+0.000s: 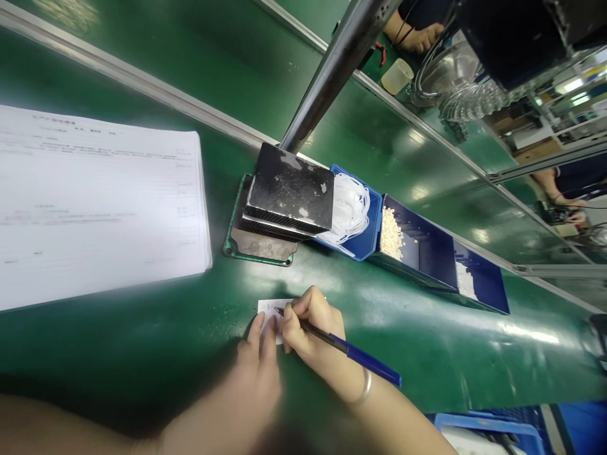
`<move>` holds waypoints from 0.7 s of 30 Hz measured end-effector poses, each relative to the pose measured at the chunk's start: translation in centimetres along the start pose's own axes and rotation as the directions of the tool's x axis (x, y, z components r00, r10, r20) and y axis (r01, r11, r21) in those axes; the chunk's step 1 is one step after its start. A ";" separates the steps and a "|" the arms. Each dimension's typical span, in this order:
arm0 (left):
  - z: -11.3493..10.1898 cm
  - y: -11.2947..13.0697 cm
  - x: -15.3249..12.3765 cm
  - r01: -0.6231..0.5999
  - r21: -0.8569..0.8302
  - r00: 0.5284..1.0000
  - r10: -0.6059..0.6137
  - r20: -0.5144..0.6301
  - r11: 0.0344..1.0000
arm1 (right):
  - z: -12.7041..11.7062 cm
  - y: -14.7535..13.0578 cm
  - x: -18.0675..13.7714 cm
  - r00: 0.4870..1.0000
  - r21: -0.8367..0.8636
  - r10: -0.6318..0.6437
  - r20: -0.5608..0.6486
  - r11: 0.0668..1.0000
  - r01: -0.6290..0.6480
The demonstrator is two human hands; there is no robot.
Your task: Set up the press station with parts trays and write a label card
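Note:
A ballpoint pen (372, 364) with a blue cap on its back end is pinched in my right hand (318, 325), its tip touching a small white paper slip (267, 306). Some faint handwriting shows near the slip's upper left edge. Two outstretched fingers of my left hand (260, 363) press the slip flat against the green tabletop (227, 354). My right hand covers the slip's right side. Part of my left hand is blurred.
A printed paper stack (104, 202) lies at left. Behind my hands stand a black metal block (291, 186), a blue tray (372, 234) of white ties or tubing, and dark blue bins (427, 246) with small parts. A metal pole (327, 76) rises behind. Other people's hands (424, 39) show beyond.

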State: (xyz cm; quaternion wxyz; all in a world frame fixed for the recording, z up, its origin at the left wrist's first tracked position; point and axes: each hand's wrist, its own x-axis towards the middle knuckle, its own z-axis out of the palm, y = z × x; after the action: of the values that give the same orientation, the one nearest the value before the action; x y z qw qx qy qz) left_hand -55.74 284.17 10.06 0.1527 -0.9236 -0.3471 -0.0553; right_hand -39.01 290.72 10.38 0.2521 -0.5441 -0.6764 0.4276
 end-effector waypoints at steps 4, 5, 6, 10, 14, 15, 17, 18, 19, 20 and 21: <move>0.2 0.2 -0.1 0.021 -0.013 1.000 -0.021 -0.011 1.000 | 0.1 0.5 0.1 1.000 0.007 -0.009 -0.026 1.000 0.009; 0.2 0.3 -0.1 0.017 -0.012 1.000 -0.017 0.001 1.000 | 0.1 0.7 0.1 0.999 0.015 -0.024 -0.021 1.000 0.024; 0.2 0.3 -0.1 0.007 -0.010 1.000 -0.007 0.012 1.000 | 0.1 0.8 0.1 0.999 0.021 -0.042 -0.017 0.999 0.042; 0.1 0.3 0.0 -0.024 0.030 0.999 0.023 0.032 0.999 | 0.2 1.2 0.0 0.996 0.003 -0.091 -0.013 0.996 0.091; 0.1 0.5 0.0 -0.040 0.081 0.998 0.036 0.052 0.996 | 0.1 0.9 -0.1 0.997 -0.013 -0.065 -0.033 0.998 0.065; 0.2 0.5 -0.1 -0.057 0.085 0.997 0.052 0.055 0.995 | 0.0 0.9 -0.2 0.997 -0.014 -0.064 -0.045 0.998 0.064; 0.1 0.4 -0.2 -0.094 0.094 0.994 0.088 0.066 0.991 | 0.0 0.9 -0.3 0.994 -0.015 -0.088 -0.072 0.996 0.087; 0.1 0.4 -0.2 -0.110 0.105 0.992 0.103 0.074 0.988 | 0.0 1.0 -0.3 0.991 -0.015 -0.103 -0.082 0.995 0.103; 0.0 0.3 -0.2 -0.126 0.122 0.990 0.116 0.083 0.985 | 0.0 1.2 -0.3 0.990 -0.007 -0.114 -0.078 0.993 0.114; -0.1 0.1 -0.2 -0.141 0.146 0.987 0.128 0.095 0.979 | 0.0 1.4 -0.3 0.992 0.008 -0.110 -0.057 0.994 0.110; -0.3 0.0 -0.1 -0.161 0.175 0.983 0.143 0.112 0.971 | 0.0 1.5 -0.3 0.995 0.027 -0.093 -0.027 0.995 0.094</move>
State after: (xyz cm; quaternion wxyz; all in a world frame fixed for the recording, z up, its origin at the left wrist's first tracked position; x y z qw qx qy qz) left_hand -55.86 284.04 10.31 0.2237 -0.9311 -0.2859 0.0345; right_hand -38.14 290.53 9.13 0.2881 -0.5139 -0.6917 0.4177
